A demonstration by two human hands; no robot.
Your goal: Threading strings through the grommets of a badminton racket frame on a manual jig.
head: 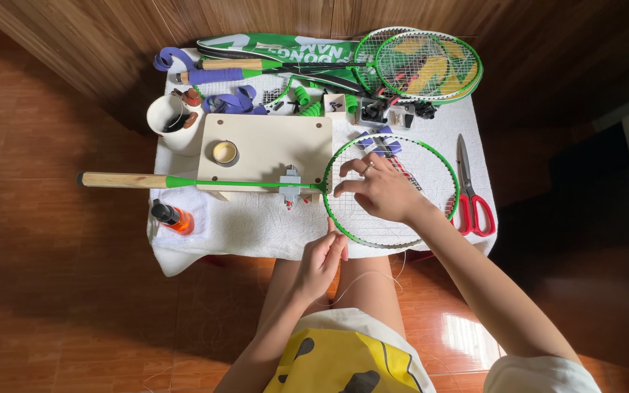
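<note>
The green racket (391, 191) lies clamped on the cloth-covered surface (256, 225), light with a stiff rim but springy strings, right hand (381, 191) pressing flat, left hand (322, 256) pinching thin string (362, 280) at the rim

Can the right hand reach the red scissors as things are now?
Probably yes. The right hand rests on the racket strings, and the red scissors lie uncovered on the white cloth just beside the frame, with nothing between.
</note>
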